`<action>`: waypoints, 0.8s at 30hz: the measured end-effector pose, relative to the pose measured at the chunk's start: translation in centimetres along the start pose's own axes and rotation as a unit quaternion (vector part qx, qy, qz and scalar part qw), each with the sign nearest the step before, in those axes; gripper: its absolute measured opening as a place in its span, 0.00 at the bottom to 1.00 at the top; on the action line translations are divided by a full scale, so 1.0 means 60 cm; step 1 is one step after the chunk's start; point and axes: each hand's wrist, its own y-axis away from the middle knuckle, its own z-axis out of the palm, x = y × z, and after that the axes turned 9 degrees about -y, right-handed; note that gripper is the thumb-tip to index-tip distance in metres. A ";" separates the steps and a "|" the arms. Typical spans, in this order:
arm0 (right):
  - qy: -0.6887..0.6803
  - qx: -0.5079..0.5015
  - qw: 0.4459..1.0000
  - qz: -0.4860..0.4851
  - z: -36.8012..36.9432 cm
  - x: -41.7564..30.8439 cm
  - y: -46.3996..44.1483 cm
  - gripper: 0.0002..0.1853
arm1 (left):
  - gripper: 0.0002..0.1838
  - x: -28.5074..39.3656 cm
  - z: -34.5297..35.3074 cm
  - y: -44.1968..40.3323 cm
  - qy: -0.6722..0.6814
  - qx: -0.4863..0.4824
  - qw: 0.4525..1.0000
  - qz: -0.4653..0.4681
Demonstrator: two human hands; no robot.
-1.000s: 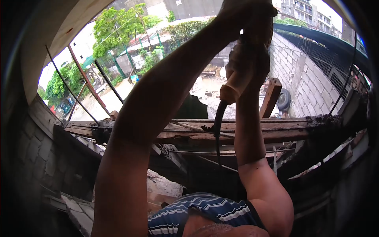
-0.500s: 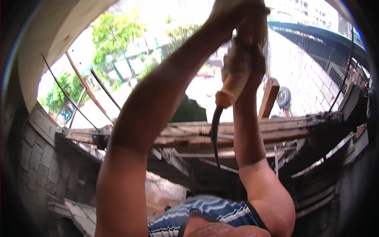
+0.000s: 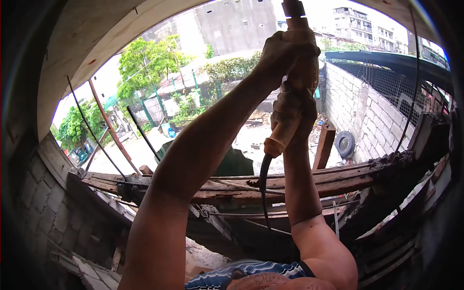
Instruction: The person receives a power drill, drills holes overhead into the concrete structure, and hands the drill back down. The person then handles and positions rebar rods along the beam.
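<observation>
A corded hammer drill [image 3: 300, 72], beige with a dark chuck [image 3: 293, 8], is held up in front of me, pointing upward. Its bit end runs out of the top of the view. My left hand [image 3: 289, 50] is closed around the front of the body, just below the chuck. Lower down, my right hand [image 3: 293, 113] wraps around the rear handle [image 3: 276, 145]. From the handle's end a black cord [image 3: 264, 181] hangs down past my right forearm.
A rough wooden beam [image 3: 241, 188] with rods along it crosses below the arms. Thin bars [image 3: 87, 121] stand at the left, near a block wall [image 3: 50, 198]. Beyond are a tyre [image 3: 344, 144], a wooden post [image 3: 324, 145] and a grey block wall [image 3: 372, 108]. A concrete edge [image 3: 77, 43] arches overhead.
The view has tilted upward, so the beam, the tyre and the drill appear lower. The chuck has come into view and the blur has lessened. Both hands remain on the drill.
</observation>
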 end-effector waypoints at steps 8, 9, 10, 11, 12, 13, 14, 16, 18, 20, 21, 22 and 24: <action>-0.019 0.011 1.000 -0.001 -0.004 -0.005 0.000 0.21 | 0.28 -0.001 0.001 -0.003 -0.006 -0.007 1.000 -0.006; -0.023 0.008 1.000 0.003 -0.005 -0.004 0.000 0.21 | 0.28 -0.001 0.001 -0.003 -0.007 -0.008 1.000 -0.006; -0.023 0.007 1.000 0.003 -0.004 -0.003 -0.001 0.21 | 0.29 -0.001 0.000 -0.004 -0.014 -0.005 1.000 -0.005; -0.028 0.009 1.000 0.004 -0.003 -0.003 -0.001 0.21 | 0.29 -0.003 0.000 -0.004 -0.021 -0.001 1.000 -0.004; -0.034 0.010 0.999 0.006 -0.002 -0.002 -0.001 0.21 | 0.29 -0.004 -0.001 -0.006 -0.020 -0.001 1.000 -0.004; -0.033 0.011 0.999 0.006 -0.002 -0.002 -0.001 0.21 | 0.29 -0.006 -0.002 -0.007 -0.020 -0.004 1.000 -0.002; -0.027 0.010 1.000 0.004 -0.002 -0.002 -0.001 0.21 | 0.29 -0.007 -0.003 -0.008 -0.020 -0.006 1.000 0.000; -0.020 0.010 1.000 0.002 -0.003 -0.002 -0.001 0.21 | 0.29 -0.009 -0.003 -0.009 -0.018 -0.006 1.000 0.004; -0.040 0.011 0.999 0.007 -0.006 0.000 0.000 0.21 | 0.29 -0.008 -0.003 -0.008 -0.016 -0.006 1.000 0.009; -0.036 0.016 0.999 0.002 -0.005 0.002 0.000 0.21 | 0.29 -0.008 -0.004 -0.006 -0.020 -0.006 1.000 0.004; -0.032 0.021 0.999 -0.002 -0.004 0.003 0.000 0.21 | 0.29 -0.009 -0.004 -0.005 -0.020 -0.006 1.000 0.004; -0.033 0.021 0.999 -0.002 -0.003 0.005 0.002 0.21 | 0.29 -0.009 -0.004 -0.004 -0.012 -0.010 1.000 0.003; -0.035 0.025 0.999 0.000 -0.001 0.008 0.000 0.21 | 0.30 -0.004 -0.006 -0.004 -0.006 -0.013 1.000 0.006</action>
